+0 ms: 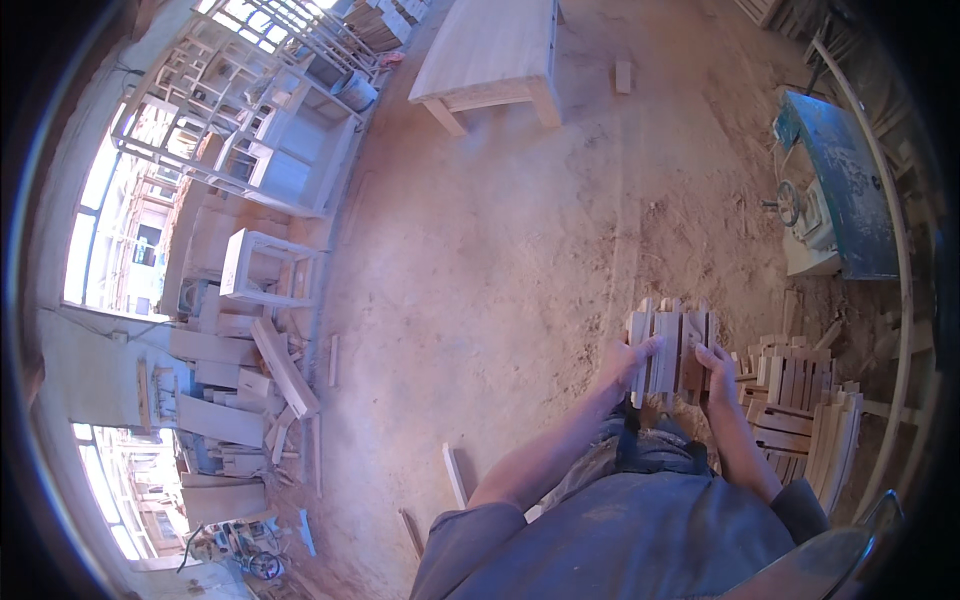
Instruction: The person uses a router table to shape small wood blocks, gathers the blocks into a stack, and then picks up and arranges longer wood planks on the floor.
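Note:
Both my hands grip a bundle of short wooden slats [665, 350] in front of my waist. The slats stand side by side, with uneven ends. My left hand [637, 360] presses the bundle's left side, its thumb lying over the front. On the right side my right hand [714, 368] closes in, thumb toward the slats. The fingers behind the bundle are hidden. Just right of my right hand, a stack of similar slats [790, 385] stands on the floor, some laid crosswise.
A long wooden table [485, 60] stands far ahead. To the right is a blue machine [840, 185] with a handwheel. Boards [225, 415] lean along the left wall below a small wooden frame [270, 268]. A loose wood strip [455, 475] lies left of me on the dusty floor.

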Action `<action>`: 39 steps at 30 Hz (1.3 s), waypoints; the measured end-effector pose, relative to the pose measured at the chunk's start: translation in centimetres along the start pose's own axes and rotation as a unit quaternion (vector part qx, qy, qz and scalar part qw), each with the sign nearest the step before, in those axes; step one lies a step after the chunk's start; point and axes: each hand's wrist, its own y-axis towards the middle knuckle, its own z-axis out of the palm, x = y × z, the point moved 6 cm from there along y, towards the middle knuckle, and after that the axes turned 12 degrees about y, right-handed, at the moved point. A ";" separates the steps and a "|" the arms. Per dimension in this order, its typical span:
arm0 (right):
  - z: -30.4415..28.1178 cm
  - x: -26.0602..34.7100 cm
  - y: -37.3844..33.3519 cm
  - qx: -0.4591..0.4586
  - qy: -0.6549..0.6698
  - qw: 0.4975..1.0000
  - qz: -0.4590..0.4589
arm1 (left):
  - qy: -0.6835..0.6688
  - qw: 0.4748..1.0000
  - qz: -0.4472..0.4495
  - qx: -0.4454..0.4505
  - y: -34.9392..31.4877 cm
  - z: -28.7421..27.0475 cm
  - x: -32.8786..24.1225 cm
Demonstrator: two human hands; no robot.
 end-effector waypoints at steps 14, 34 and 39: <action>5.9 5.0 11.9 0.026 0.020 0.999 0.028 | 0.046 0.999 0.001 -0.017 12.3 -2.0 -7.3; -4.2 29.2 24.2 -0.079 0.279 0.931 -0.220 | 0.288 0.936 0.130 0.153 36.4 24.9 -25.7; -9.8 30.4 24.5 -0.222 0.177 0.932 -0.224 | 0.232 0.907 0.067 0.346 37.1 30.7 -28.6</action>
